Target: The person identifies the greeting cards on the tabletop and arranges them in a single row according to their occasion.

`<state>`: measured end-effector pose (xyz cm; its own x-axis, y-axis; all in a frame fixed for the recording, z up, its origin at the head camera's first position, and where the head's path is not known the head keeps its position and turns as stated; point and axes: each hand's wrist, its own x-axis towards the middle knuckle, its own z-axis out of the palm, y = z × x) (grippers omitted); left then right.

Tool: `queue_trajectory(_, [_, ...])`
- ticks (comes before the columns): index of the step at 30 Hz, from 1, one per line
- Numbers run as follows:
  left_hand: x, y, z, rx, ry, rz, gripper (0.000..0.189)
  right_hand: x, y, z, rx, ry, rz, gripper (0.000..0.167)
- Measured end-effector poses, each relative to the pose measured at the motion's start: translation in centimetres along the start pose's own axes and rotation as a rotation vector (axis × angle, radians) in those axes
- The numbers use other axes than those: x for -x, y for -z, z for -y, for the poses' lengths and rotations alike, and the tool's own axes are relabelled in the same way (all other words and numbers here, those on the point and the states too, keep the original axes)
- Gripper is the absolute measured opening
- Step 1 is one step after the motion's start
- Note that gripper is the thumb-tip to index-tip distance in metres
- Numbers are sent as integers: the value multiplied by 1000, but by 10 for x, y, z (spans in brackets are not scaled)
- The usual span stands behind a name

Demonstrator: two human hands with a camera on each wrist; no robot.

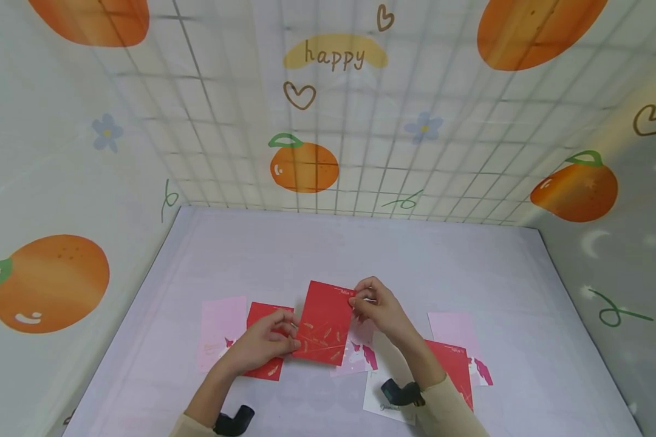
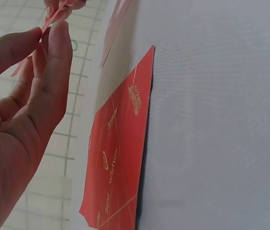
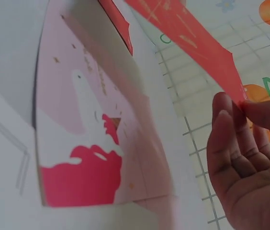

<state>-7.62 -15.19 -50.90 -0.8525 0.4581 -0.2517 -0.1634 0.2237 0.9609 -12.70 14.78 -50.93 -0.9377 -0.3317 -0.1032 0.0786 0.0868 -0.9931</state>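
Observation:
A red card [image 1: 325,321] with gold leaf marks is held up over the table between both hands. My left hand [image 1: 265,341] pinches its lower left edge between thumb and fingers, as the left wrist view also shows. At its upper right corner, my right hand [image 1: 379,306] pinches it between thumb and fingertips. Under the left hand lies another red card [image 2: 120,153] with gold lettering. Behind the held card, partly hidden, is a pink card [image 3: 84,143] with a white and magenta figure.
On the table [image 1: 361,255], a pink card [image 1: 221,321] lies at the left. To the right, a white card [image 1: 379,397], a red card [image 1: 454,364] and another pink card [image 1: 451,326] overlap, partly covered by the right forearm. A printed cloth [image 1: 224,133] hangs behind.

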Motion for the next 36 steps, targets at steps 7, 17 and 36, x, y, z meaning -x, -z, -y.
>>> queue_trajectory(7, [-1,1,1,33,-12,3,39,1,-1,-3,-20,-2,-5,38])
queue_trajectory(17, [-5,5,4,66,-17,-61,41,6,-12,-8,-33,-31,44,44])
queue_trajectory(36, [-11,7,6,102,-25,-163,44,9,-25,-17,-49,-106,102,37])
